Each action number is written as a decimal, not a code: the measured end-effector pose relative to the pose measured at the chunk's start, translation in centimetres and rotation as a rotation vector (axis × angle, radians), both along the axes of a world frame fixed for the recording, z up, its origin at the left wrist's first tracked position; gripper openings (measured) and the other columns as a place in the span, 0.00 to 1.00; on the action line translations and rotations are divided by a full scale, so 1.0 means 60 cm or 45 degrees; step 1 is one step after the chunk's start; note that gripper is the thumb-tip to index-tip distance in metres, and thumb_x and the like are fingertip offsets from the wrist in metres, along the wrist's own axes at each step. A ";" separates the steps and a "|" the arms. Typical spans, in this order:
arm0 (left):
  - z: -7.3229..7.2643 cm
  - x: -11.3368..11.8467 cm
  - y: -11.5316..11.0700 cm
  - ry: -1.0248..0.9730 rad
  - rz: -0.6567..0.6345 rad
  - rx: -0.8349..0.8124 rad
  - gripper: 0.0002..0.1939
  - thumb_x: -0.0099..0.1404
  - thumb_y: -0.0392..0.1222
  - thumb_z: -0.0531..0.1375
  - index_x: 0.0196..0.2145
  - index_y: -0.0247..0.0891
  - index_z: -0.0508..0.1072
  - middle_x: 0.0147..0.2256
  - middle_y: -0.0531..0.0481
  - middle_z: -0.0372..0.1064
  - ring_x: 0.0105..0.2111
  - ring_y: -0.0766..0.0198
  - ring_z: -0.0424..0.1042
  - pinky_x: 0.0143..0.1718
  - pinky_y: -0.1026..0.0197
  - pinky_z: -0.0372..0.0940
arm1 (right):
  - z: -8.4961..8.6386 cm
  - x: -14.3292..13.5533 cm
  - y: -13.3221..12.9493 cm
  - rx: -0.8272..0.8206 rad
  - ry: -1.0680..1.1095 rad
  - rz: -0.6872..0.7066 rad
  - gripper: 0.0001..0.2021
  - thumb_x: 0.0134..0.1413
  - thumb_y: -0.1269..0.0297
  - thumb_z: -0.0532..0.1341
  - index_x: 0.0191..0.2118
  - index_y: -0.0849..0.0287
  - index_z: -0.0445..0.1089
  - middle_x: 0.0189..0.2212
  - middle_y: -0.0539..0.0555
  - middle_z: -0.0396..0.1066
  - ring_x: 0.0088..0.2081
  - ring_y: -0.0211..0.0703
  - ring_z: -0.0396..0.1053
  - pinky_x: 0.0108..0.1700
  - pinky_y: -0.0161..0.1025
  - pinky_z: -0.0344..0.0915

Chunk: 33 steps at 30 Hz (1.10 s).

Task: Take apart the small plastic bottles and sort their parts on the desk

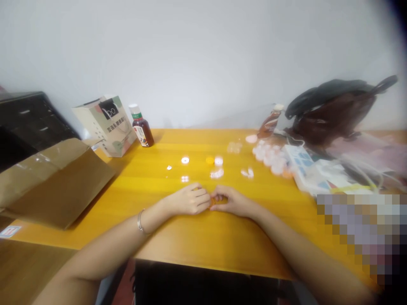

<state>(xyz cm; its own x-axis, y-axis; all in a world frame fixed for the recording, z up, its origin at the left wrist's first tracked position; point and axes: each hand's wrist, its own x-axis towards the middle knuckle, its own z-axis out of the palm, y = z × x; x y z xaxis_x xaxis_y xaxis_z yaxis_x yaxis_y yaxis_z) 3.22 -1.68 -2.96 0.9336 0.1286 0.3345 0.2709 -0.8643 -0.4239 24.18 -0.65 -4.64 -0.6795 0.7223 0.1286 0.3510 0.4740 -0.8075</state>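
"Orange piece (212, 204): where do we have it, reading from the left?"

"Past the brown cardboard (57, 186) and the dark red bottle (146, 134) comes our left hand (192, 201), back upward, low over the table (190, 241). Just beside its fingers sits the piece, then our right hand (233, 202). Well apart, farther right, are blurred pale rounded things (270, 157)."

"How do we handle it well?"

"It looks small and easy to drop, we'd say. We should brace it with one hand, let the other make the fine movements, and work low over the wood, short of the yellow disc (210, 160) beyond."

"And our fingers?"

"On the left they are curled well in beside the piece, but the tips are hidden, so we cannot tell whether they grip it. On the right, thumb and fingertips come nearly together, seemingly pinching its edge, with a small gap behind them. Blur hides its exact shape from us."
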 end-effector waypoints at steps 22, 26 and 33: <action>-0.009 0.001 0.007 -0.059 0.011 -0.089 0.06 0.65 0.35 0.50 0.34 0.35 0.67 0.31 0.49 0.66 0.31 0.67 0.63 0.34 0.62 0.57 | -0.004 0.001 0.001 0.012 0.008 0.010 0.12 0.43 0.57 0.64 0.30 0.60 0.66 0.24 0.47 0.59 0.27 0.34 0.58 0.32 0.33 0.58; -0.019 0.000 0.014 -0.089 0.041 -0.154 0.07 0.66 0.37 0.49 0.33 0.36 0.66 0.30 0.50 0.66 0.30 0.68 0.62 0.33 0.62 0.55 | -0.004 0.001 0.002 0.025 -0.005 0.013 0.11 0.43 0.58 0.64 0.30 0.60 0.66 0.25 0.47 0.59 0.28 0.35 0.58 0.32 0.33 0.58; -0.017 -0.005 0.019 -0.154 0.107 -0.267 0.09 0.66 0.40 0.49 0.33 0.37 0.66 0.31 0.50 0.67 0.32 0.67 0.63 0.33 0.61 0.52 | 0.005 -0.001 -0.003 0.022 -0.042 -0.004 0.12 0.44 0.57 0.63 0.32 0.60 0.68 0.25 0.48 0.61 0.28 0.35 0.59 0.33 0.34 0.59</action>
<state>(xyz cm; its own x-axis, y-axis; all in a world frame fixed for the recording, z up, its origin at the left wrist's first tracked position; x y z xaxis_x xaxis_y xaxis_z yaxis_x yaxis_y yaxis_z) 2.93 -0.53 -3.96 0.8717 0.2820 0.4009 0.3830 -0.9023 -0.1981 24.12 -0.80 -4.37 -0.6813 0.7223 0.1185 0.3788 0.4864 -0.7873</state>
